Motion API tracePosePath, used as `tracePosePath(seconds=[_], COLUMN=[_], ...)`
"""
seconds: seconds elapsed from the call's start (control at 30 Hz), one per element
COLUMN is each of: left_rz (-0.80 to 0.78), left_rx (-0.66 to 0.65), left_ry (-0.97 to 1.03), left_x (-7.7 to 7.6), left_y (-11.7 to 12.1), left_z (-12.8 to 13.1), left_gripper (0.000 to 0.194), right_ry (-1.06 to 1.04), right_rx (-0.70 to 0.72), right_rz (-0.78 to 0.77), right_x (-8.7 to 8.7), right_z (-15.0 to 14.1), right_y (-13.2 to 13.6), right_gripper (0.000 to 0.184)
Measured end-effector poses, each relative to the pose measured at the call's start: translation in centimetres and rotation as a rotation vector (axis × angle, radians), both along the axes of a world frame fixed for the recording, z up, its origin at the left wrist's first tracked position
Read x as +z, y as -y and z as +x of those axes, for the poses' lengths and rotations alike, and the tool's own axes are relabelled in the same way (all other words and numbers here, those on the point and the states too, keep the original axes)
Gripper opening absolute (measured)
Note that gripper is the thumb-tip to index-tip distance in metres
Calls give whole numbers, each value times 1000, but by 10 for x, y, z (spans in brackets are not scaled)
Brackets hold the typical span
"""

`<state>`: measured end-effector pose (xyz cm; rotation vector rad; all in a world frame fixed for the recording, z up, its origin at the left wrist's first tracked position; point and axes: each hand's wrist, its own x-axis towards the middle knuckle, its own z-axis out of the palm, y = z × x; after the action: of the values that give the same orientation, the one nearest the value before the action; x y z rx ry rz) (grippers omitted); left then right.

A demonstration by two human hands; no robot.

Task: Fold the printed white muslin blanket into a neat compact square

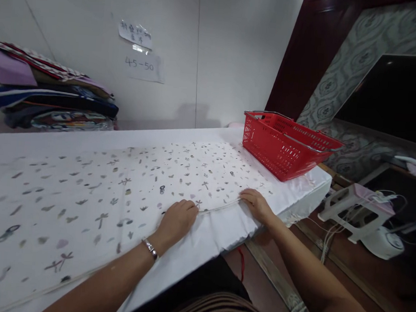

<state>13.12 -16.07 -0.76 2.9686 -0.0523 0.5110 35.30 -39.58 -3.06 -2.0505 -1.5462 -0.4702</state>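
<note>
Touching the cloth (pixel 132 200) at its near edge with left hand (pixel 177 221) and right hand (pixel 258 206), fingers bunched, I can't tell if pinching; its length runs leftward.

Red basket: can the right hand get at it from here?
Probably yes: the right hand is at the patterned cloth's near edge, close to the red basket, with only flat fabric seen between them.
</note>
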Motion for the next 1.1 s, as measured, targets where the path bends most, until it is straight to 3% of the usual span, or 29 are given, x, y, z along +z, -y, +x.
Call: tracePosePath(seconds=[0.2, 0.47, 0.67, 0.77, 0.9, 1.1], left_rz=[167, 146, 51, 85, 126, 138], left_rx=[-34, -57, -66, -50, -53, -64], left_ry=[43, 9, -32, -29, 3, 46], left_x=[-1, -5, -2, -3, -7, -11], left_y=[2, 0, 0, 0, 0, -2], left_z=[-2, -2, -2, -1, 1, 3], left_gripper=[22, 24, 18, 21, 23, 28], right_ry=[49, 66, -88, -173, -204, -327], right_rx=[-3, -68, -36, -290, -694, -921], right_rz=[-83, -239, -129, -75, -127, -357], right_x=[6, 15, 5, 3, 12, 26], right_z=[-3, -9, -2, 15, 48, 86], right_y=[-2, 0, 8, 26, 60, 71], right_gripper=[22, 24, 26, 26, 28, 24])
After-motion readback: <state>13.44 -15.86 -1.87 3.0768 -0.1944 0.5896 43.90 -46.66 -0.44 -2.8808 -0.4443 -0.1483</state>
